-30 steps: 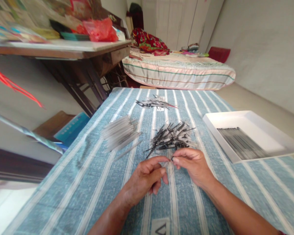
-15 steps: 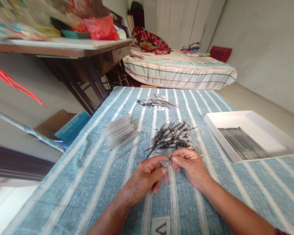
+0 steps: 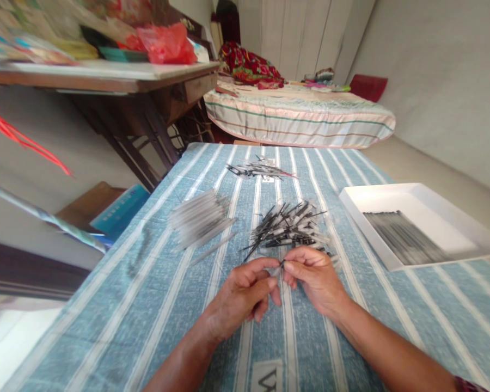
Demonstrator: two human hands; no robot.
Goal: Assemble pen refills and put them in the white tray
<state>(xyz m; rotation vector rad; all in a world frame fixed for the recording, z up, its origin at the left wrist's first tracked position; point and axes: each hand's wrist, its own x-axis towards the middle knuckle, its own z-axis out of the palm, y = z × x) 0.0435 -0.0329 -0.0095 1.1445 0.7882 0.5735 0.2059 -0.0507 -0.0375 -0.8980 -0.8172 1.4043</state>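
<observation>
- Black, small piece (image 3: 282,264) is held betw. the two hands, just this side of the mixed pile (image 3: 288,226).
- R hand (image 3: 316,275) pinches it; L hand (image 3: 245,294) brings index tip up to it, but if L also grips, can't tell.
- Vs. 1 sec ago: hands almost same place, v. small shift only; so fine handling is prob. still mid-step.
- Text: cloth patch (image 3: 267,367) has one big letter, V or W, cut by view edge; blue box (image 3: 122,212) has white marks, unreadable.
</observation>
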